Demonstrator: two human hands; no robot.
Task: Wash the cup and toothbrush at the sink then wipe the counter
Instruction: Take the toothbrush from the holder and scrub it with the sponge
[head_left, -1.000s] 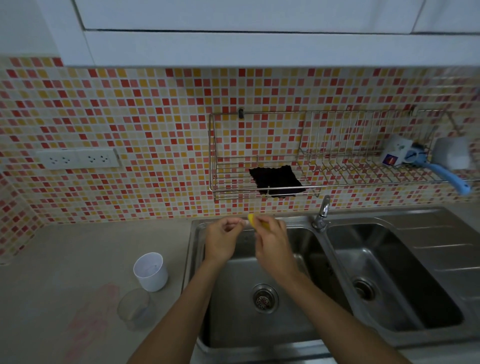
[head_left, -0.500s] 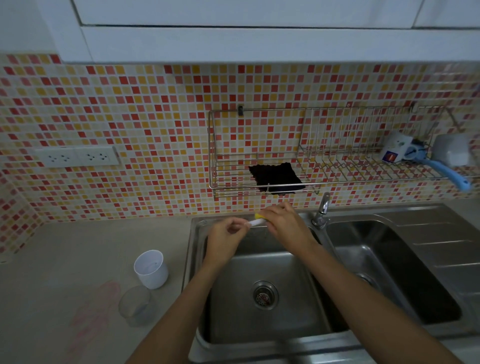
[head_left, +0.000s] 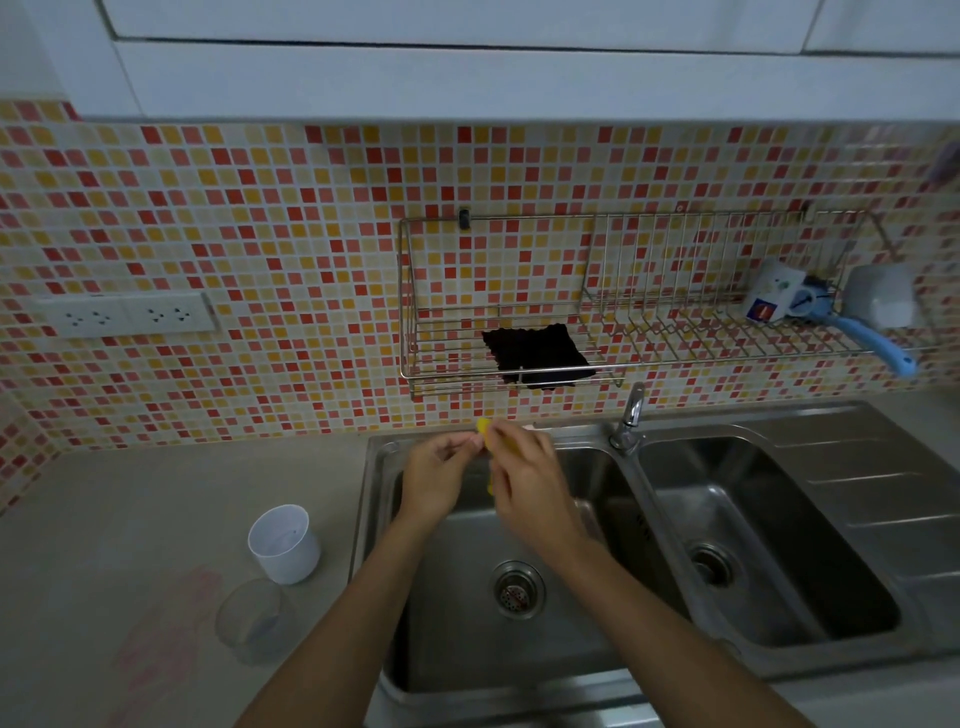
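Note:
Both hands are over the left basin of the steel double sink (head_left: 644, 499). My right hand (head_left: 530, 483) grips a yellow toothbrush (head_left: 484, 429), mostly hidden by its fingers. My left hand (head_left: 436, 478) pinches at the brush's upper end with its fingertips. A white cup (head_left: 283, 543) stands upright on the grey counter (head_left: 130, 499) left of the sink. A clear glass cup (head_left: 252, 618) stands just in front of it. A black cloth (head_left: 535, 356) hangs in the wire rack (head_left: 410, 312) on the wall.
The tap (head_left: 628, 418) rises between the two basins; I see no water running. A pink stain (head_left: 161, 634) marks the counter at the front left. A mug (head_left: 771, 296), a blue-handled brush (head_left: 872, 340) and a grey holder sit at the rack's right end. Wall sockets (head_left: 124, 314) are at left.
My right hand swung toward the tap and back, turning the toothbrush from lying across to more upright. My left hand stayed at the brush's end. The cups have not moved.

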